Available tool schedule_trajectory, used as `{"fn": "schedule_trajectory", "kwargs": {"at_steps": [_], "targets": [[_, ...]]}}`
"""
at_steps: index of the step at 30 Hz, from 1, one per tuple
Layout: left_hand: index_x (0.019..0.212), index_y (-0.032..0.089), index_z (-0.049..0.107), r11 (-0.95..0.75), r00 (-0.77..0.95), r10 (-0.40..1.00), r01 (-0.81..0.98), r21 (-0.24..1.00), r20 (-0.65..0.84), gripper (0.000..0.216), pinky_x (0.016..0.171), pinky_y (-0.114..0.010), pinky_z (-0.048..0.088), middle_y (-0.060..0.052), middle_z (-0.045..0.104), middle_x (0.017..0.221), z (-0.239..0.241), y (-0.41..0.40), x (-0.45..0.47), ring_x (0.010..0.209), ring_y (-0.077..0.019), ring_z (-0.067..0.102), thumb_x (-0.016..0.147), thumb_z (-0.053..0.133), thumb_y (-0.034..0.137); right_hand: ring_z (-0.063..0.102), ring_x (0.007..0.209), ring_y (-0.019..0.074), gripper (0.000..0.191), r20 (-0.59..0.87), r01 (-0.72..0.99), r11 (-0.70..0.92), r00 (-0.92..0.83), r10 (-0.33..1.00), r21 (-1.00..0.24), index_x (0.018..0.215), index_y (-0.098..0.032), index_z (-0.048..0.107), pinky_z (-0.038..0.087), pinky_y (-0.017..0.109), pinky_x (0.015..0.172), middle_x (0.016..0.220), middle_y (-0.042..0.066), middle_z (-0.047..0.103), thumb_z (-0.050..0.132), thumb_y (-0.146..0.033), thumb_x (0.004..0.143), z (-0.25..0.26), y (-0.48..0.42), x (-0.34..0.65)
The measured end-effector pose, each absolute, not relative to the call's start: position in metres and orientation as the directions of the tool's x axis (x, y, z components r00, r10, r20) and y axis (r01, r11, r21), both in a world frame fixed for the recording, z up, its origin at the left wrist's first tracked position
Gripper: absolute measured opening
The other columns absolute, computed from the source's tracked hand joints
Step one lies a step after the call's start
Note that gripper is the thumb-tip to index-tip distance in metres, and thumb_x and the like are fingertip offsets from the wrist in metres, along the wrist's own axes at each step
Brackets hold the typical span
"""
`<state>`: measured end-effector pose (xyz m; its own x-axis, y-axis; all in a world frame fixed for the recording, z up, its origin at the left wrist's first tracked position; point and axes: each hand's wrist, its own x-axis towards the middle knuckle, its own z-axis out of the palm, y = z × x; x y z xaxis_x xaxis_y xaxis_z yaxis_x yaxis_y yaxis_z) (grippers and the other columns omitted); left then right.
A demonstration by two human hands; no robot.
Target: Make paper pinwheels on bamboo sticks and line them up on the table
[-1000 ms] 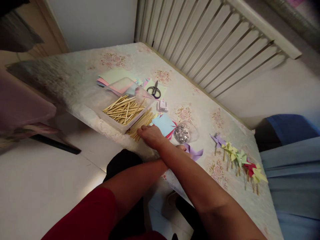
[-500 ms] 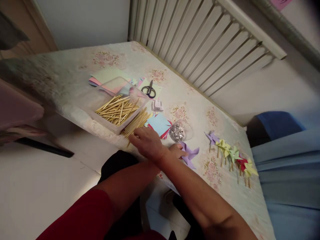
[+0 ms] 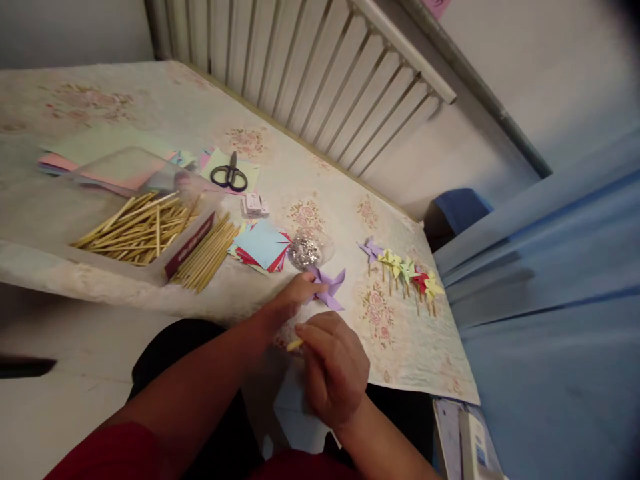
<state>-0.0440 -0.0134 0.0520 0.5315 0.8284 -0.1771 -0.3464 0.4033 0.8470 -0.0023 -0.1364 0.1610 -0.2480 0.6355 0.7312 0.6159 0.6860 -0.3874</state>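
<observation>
Between the fingers of my left hand (image 3: 299, 293) is a purple paper pinwheel (image 3: 329, 289), its blades folded and spread over the table's near edge. My right hand (image 3: 336, 357) is closed around a wooden stick (image 3: 295, 345), and only a short pale end of it pokes out to the left. The rest of the stick is hidden by the fingers. The two hands are close together but apart. Just beyond the pinwheel sits a clear round container of shiny silver pins (image 3: 305, 249). Left of it lies a stack of cut paper squares (image 3: 264, 244), light blue on top.
A clear plastic box (image 3: 145, 270) holds many sticks, with a bundle of sticks (image 3: 205, 257) beside it. Scissors (image 3: 229, 175), a small white box (image 3: 255, 205) and coloured paper sheets (image 3: 107, 147) lie behind. Several finished pinwheels (image 3: 403, 267) line the right side of the flowered tablecloth (image 3: 380, 310).
My right hand has come back from the stick bundle, uncrossing from my left arm, and now holds a stick. My left hand keeps the purple pinwheel. The view has turned right.
</observation>
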Motion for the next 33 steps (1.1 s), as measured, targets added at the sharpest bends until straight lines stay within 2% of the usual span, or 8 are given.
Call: {"fn": "schedule_trajectory", "kwargs": {"at_steps": [2, 4, 6, 9, 19, 22, 27, 33], "targets": [[0.077, 0.016, 0.059, 0.428, 0.558, 0.809, -0.345, 0.835, -0.185, 0.027, 0.053, -0.025, 0.035, 0.001, 0.057, 0.065, 0.054, -0.011, -0.042, 0.057, -0.0111, 0.046, 0.060, 0.075, 0.031, 0.064, 0.072, 0.0161, 0.028, 0.642, 0.687, 0.532, -0.123, 0.756, -0.494, 0.111, -0.022, 0.065, 0.053, 0.030, 0.064, 0.080, 0.004, 0.066, 0.046, -0.011, 0.093, 0.154, -0.139, 0.017], [0.073, 0.017, 0.057, 0.441, 0.541, 0.814, -0.339, 0.831, -0.211, 0.027, 0.052, -0.025, 0.033, 0.003, 0.054, 0.062, 0.052, -0.008, -0.039, 0.054, -0.0102, 0.045, 0.058, 0.075, 0.029, 0.059, 0.059, 0.0125, 0.024, 0.442, 0.659, 0.300, 0.055, 0.895, -0.689, 0.107, -0.022, 0.067, 0.050, 0.026, 0.056, 0.074, 0.001, 0.063, 0.048, -0.017, 0.094, 0.145, -0.137, 0.034], [0.069, 0.017, 0.055, 0.429, 0.497, 0.836, -0.323, 0.844, -0.234, 0.027, 0.052, -0.025, 0.031, 0.004, 0.051, 0.058, 0.047, -0.006, -0.035, 0.053, -0.0101, 0.044, 0.056, 0.076, 0.029, 0.053, 0.049, 0.0095, 0.021, 0.197, 0.479, 0.068, 0.226, 0.954, -0.875, 0.106, -0.021, 0.068, 0.044, 0.023, 0.046, 0.071, -0.001, 0.061, 0.051, -0.024, 0.093, 0.137, -0.132, 0.047], [0.068, 0.017, 0.055, 0.407, 0.494, 0.841, -0.304, 0.861, -0.223, 0.028, 0.054, -0.025, 0.031, 0.003, 0.053, 0.058, 0.039, -0.003, -0.032, 0.055, -0.0119, 0.048, 0.058, 0.077, 0.032, 0.048, 0.043, 0.0071, 0.022, -0.015, 0.201, -0.090, 0.348, 0.937, -0.975, 0.104, -0.019, 0.067, 0.037, 0.020, 0.039, 0.069, -0.003, 0.061, 0.058, -0.032, 0.089, 0.128, -0.125, 0.059], [0.072, 0.016, 0.058, 0.394, 0.535, 0.824, -0.299, 0.869, -0.189, 0.033, 0.058, -0.025, 0.036, 0.003, 0.056, 0.064, 0.042, -0.001, -0.034, 0.057, -0.0110, 0.048, 0.056, 0.079, 0.037, 0.050, 0.041, 0.0071, 0.034, -0.107, 0.024, -0.122, 0.343, 0.933, -0.992, 0.110, -0.019, 0.067, 0.039, 0.019, 0.038, 0.067, -0.003, 0.062, 0.065, -0.038, 0.082, 0.123, -0.121, 0.061], [0.070, 0.016, 0.057, 0.378, 0.522, 0.834, -0.301, 0.876, -0.180, 0.031, 0.056, -0.025, 0.034, 0.003, 0.055, 0.062, 0.041, -0.001, -0.034, 0.056, -0.0103, 0.047, 0.057, 0.078, 0.034, 0.051, 0.042, 0.0075, 0.031, -0.120, -0.023, -0.119, 0.328, 0.937, -0.993, 0.108, -0.020, 0.067, 0.039, 0.020, 0.039, 0.069, -0.003, 0.063, 0.066, -0.037, 0.082, 0.121, -0.121, 0.062], [0.075, 0.015, 0.060, 0.390, 0.523, 0.831, -0.300, 0.871, -0.192, 0.029, 0.056, -0.025, 0.034, 0.002, 0.058, 0.065, 0.029, 0.001, -0.030, 0.056, -0.0111, 0.050, 0.059, 0.075, 0.034, 0.056, 0.048, 0.0086, 0.016, -0.113, -0.081, -0.092, 0.321, 0.940, -0.992, 0.091, -0.018, 0.065, 0.045, 0.021, 0.049, 0.067, -0.002, 0.065, 0.066, -0.029, 0.079, 0.119, -0.117, 0.065], [0.073, 0.015, 0.058, 0.396, 0.525, 0.829, -0.302, 0.867, -0.195, 0.030, 0.054, -0.025, 0.034, 0.002, 0.058, 0.062, 0.029, 0.001, -0.029, 0.054, -0.0105, 0.049, 0.059, 0.076, 0.035, 0.037, 0.038, 0.0054, 0.013, -0.140, -0.056, -0.128, 0.328, 0.934, -0.990, 0.082, -0.018, 0.061, 0.026, 0.017, 0.040, 0.051, -0.006, 0.057, 0.062, -0.030, 0.079, 0.124, -0.116, 0.062]]}}
